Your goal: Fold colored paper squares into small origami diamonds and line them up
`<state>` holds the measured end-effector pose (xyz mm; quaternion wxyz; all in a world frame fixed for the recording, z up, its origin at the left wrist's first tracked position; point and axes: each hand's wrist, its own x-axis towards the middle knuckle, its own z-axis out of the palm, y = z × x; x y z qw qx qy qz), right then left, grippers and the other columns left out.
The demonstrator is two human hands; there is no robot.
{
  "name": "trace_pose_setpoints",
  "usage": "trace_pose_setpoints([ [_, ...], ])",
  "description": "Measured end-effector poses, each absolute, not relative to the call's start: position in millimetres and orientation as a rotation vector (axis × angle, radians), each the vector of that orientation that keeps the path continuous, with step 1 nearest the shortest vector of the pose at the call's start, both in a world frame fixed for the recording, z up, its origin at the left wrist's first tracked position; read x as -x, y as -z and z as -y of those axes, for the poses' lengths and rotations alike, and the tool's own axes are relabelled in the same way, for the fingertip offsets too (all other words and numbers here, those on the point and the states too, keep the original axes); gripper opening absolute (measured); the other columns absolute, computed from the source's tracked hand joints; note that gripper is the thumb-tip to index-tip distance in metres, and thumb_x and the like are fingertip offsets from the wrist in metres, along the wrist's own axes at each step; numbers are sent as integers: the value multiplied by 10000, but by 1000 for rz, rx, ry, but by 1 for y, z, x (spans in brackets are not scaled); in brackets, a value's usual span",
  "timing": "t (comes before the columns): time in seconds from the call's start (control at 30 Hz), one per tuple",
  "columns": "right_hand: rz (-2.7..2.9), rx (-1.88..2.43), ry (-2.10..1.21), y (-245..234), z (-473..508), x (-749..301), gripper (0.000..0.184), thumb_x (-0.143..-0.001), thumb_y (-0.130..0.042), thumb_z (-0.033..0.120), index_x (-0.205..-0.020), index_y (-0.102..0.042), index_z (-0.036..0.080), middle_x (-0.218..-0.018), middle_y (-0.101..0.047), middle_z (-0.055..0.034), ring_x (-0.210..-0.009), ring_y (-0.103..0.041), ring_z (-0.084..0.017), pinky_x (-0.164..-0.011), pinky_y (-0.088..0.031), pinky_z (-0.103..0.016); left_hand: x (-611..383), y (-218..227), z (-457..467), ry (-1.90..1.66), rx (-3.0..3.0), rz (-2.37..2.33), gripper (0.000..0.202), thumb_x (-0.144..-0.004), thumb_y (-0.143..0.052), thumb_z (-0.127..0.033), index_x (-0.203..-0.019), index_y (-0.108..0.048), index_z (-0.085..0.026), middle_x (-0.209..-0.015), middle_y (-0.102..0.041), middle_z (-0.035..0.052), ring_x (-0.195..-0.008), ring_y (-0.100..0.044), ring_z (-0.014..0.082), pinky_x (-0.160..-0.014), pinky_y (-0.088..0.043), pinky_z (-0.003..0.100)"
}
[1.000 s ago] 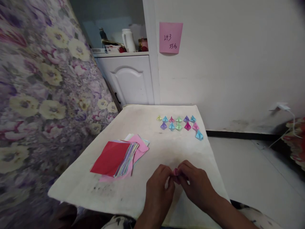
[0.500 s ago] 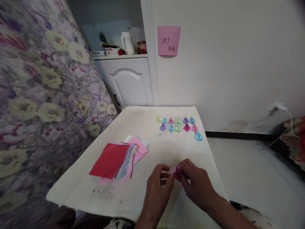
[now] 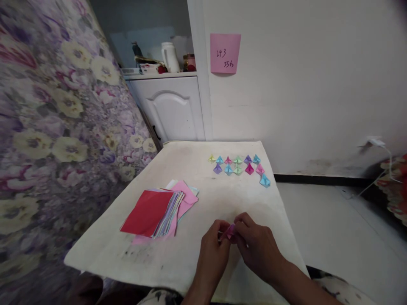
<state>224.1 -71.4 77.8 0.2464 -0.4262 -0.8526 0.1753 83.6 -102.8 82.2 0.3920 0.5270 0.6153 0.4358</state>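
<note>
A small folded piece of pink paper (image 3: pixel 230 231) is held between my two hands, just above the front right part of the table. My left hand (image 3: pixel 216 241) pinches its left side between thumb and fingers. On the other side, my right hand (image 3: pixel 254 239) grips it with closed fingertips, which hide part of the folds. Farther back on the table lie several small folded paper pieces (image 3: pixel 238 170) in two rows, in yellow, blue, pink, green and purple. A blue folded piece (image 3: pixel 265 181) lies closest to my right hand.
A stack of coloured square paper (image 3: pixel 148 213), red on top, lies left of my hands. The cream-covered table (image 3: pixel 133 264) meets the wall at the back. A floral curtain (image 3: pixel 63 148) hangs along the left, and a white cabinet (image 3: pixel 173 108) stands behind.
My left hand has closed in on the pink paper and now grips its left side. The paper has shifted slightly left, and my right hand has moved a little with it.
</note>
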Motion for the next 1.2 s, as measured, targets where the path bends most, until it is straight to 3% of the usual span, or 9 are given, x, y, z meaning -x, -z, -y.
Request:
trace_pose_setpoints([
  [0.23, 2350, 1266, -502, -65, 71, -216, 124, -800, -467, 104, -794, -529, 211, -867, -534, 16, -633, -529, -101, -528, -258, -224, -80, -68, 98, -953, -1445, -1721, 151, -768, -432, -133, -713, -557, -197, -691, -626, -7, -666, -592, 144, -620, -411, 230],
  [0.53, 2435, 1489, -565, -48, 67, -212, 154, -804, -481, 188, -760, -626, 217, -910, -536, -2, -646, -545, -99, -530, -247, -236, -77, -51, 94, -571, -1670, -2020, 125, -757, -486, -177, -689, -587, -203, -706, -610, 6, -673, -540, 154, -584, -322, 244],
  [0.97, 2445, 1454, -572, -42, 67, -213, 76, -790, -532, 244, -795, -605, 224, -944, -541, 8, -671, -553, -111, -534, -272, -239, -78, -40, 91, -562, -1672, -2035, 91, -739, -507, -164, -682, -570, -197, -695, -615, 2, -661, -533, 146, -574, -305, 237],
  [1.2, 2501, 1382, -415, -50, 68, -210, 126, -808, -546, 209, -760, -662, 219, -968, -574, -46, -878, -505, -193, -649, -339, -271, -76, -40, 92, -583, -1686, -1999, 126, -739, -491, -142, -693, -595, -195, -724, -635, 16, -707, -560, 155, -628, -345, 242],
])
